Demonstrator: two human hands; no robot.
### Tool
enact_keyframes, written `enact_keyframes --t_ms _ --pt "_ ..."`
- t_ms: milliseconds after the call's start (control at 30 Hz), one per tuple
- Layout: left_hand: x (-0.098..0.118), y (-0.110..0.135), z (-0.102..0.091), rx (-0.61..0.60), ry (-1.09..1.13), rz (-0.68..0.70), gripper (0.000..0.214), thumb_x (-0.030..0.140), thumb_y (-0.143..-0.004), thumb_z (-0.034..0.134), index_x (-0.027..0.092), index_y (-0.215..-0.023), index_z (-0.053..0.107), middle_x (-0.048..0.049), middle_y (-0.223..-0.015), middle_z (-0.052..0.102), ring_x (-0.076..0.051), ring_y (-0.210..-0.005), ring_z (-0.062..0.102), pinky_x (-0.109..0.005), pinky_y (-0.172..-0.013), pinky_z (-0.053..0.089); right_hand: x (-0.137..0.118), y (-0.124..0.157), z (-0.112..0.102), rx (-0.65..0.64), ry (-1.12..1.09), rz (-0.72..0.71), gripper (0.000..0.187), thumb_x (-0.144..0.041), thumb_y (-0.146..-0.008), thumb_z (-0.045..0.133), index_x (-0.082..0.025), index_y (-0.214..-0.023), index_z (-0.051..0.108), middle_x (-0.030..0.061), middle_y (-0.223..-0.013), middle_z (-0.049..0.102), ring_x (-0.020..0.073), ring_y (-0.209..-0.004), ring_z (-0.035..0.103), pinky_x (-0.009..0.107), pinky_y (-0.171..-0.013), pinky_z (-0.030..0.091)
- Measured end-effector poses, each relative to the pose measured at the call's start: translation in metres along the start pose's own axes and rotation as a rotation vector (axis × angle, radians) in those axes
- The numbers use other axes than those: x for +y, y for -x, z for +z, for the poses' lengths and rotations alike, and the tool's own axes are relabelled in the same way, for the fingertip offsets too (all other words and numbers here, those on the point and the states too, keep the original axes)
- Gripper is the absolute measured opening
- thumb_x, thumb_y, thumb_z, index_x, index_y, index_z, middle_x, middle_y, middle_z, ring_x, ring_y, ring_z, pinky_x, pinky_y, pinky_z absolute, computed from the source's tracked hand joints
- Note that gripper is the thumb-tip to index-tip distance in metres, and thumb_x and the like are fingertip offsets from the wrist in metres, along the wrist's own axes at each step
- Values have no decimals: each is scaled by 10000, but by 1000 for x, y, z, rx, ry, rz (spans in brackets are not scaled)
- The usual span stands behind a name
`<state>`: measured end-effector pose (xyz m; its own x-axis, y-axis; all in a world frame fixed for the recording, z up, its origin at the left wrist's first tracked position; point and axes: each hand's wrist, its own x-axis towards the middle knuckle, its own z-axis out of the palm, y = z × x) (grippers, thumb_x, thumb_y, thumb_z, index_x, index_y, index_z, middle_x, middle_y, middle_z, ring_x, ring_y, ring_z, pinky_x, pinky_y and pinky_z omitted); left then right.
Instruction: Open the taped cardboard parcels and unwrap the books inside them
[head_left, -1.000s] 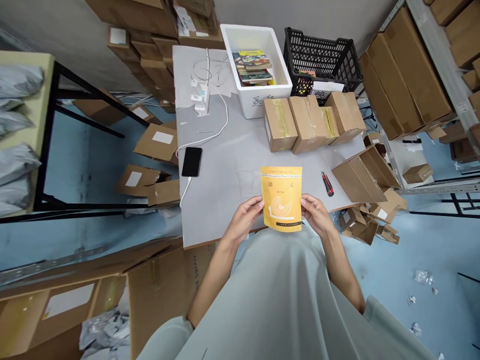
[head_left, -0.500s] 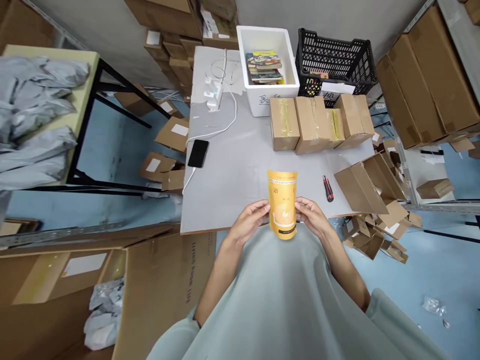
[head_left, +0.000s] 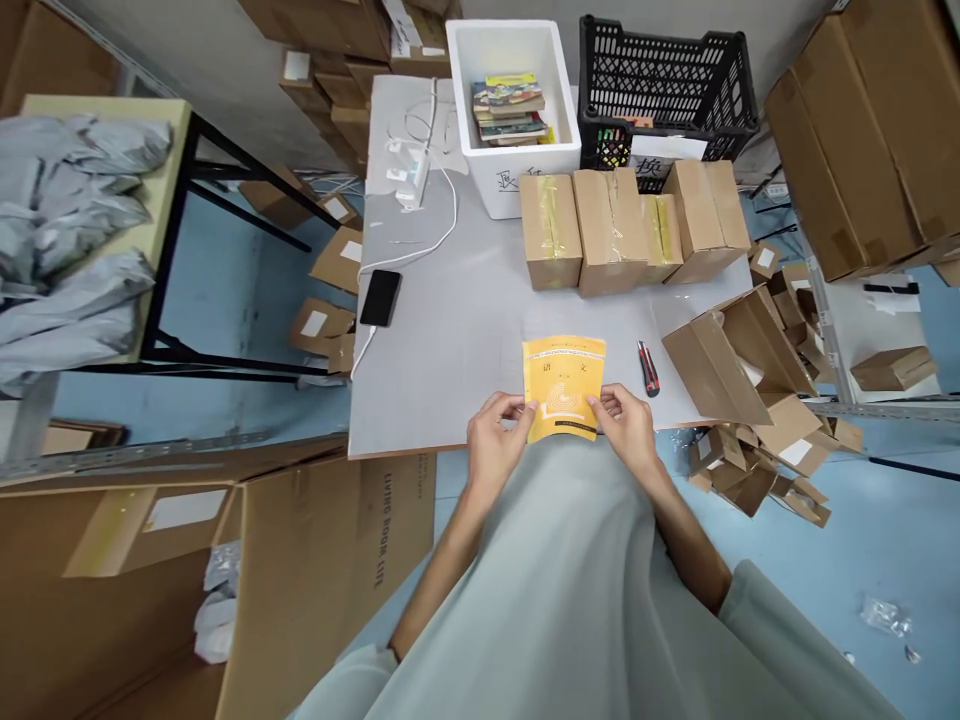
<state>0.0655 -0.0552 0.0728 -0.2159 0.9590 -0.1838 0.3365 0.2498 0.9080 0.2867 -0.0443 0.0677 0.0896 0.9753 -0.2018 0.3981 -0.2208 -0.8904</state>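
A yellow book (head_left: pixel 563 375) with a circular line pattern on its cover is held over the table's front edge, its cover facing me and slightly bowed. My left hand (head_left: pixel 498 432) grips its left edge, thumb on the front and fingers behind. On the opposite edge my right hand (head_left: pixel 627 425) pinches it the same way. To the right of the book lies a red and black box cutter (head_left: pixel 648 369) on the grey table (head_left: pixel 442 350).
Several taped cardboard boxes (head_left: pixel 551 235) stand at the back, before a white bin (head_left: pixel 504 185) of books and a black crate (head_left: pixel 667 85). A phone (head_left: pixel 380 298) charges at left. An open carton (head_left: pixel 712 375) sits at the right edge; a large carton (head_left: pixel 322 560) stands lower left.
The book has gone from strongly curved to much flatter, its cover now showing wider. Both hands have moved slightly apart along with its edges. The camera view has shifted a little.
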Motion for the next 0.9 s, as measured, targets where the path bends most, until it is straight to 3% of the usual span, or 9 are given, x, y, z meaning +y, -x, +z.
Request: enact_keyframes --t_ms 133,267,400,500,633,700,767,900 --pt "11 0 3 -26 51 8 299 510 -901 786 217 -845 776 -23 -841 695 -178 -764 649 -307 -784 536 -7 5 -12 -2 -49 -13 388 -640 -951 728 -253 -945 750 53 -897 804 211 -770 725 340 -734 589" --pt "14 -8 -7 -294 392 -234 431 599 -776 922 202 -881 794 -70 -945 796 -239 -896 734 -354 -873 590 -8 -4 -31 -59 -315 90 467 -680 -804 886 -248 -903 741 34 -849 766 198 -752 699 312 -682 568" --pt "14 -6 -15 -487 636 -426 542 664 -690 974 201 -919 810 -103 -952 830 -298 -902 781 -417 -861 620 -10 -11 -42 -262 -598 253 539 -682 -678 987 -252 -856 715 9 -830 759 178 -716 686 284 -641 556" --pt "13 -3 -10 -483 665 -430 579 693 -675 973 201 -939 818 -103 -922 827 -299 -893 782 -414 -855 614 -10 -12 -42 -347 -681 332 567 -697 -645 1000 -251 -842 709 2 -816 766 178 -708 695 285 -655 570" --pt "14 -4 2 -278 457 -278 513 666 -710 961 201 -865 810 -76 -954 816 -253 -911 738 -369 -882 593 -6 -13 -42 -154 -542 194 547 -708 -656 987 -248 -808 733 12 -812 765 187 -745 703 306 -725 587" --pt "16 -5 6 -221 386 -217 493 657 -725 952 203 -858 814 -67 -960 807 -243 -922 723 -362 -898 589 -5 -12 -46 -116 -498 152 547 -724 -661 975 -249 -807 747 27 -841 786 205 -778 722 330 -772 604" --pt "19 -6 7 -283 414 -237 495 667 -742 939 205 -877 822 -76 -975 814 -248 -924 735 -370 -897 595 -4 -10 -51 -176 -526 178 550 -746 -683 951 -251 -834 763 39 -872 809 229 -813 750 358 -802 624" --pt "26 -4 10 -527 559 -352 532 695 -729 938 201 -892 828 -125 -993 835 -286 -941 782 -391 -868 610 -4 -7 -58 -363 -661 287 623 -813 -647 930 -251 -860 768 49 -880 832 261 -810 785 395 -786 656"
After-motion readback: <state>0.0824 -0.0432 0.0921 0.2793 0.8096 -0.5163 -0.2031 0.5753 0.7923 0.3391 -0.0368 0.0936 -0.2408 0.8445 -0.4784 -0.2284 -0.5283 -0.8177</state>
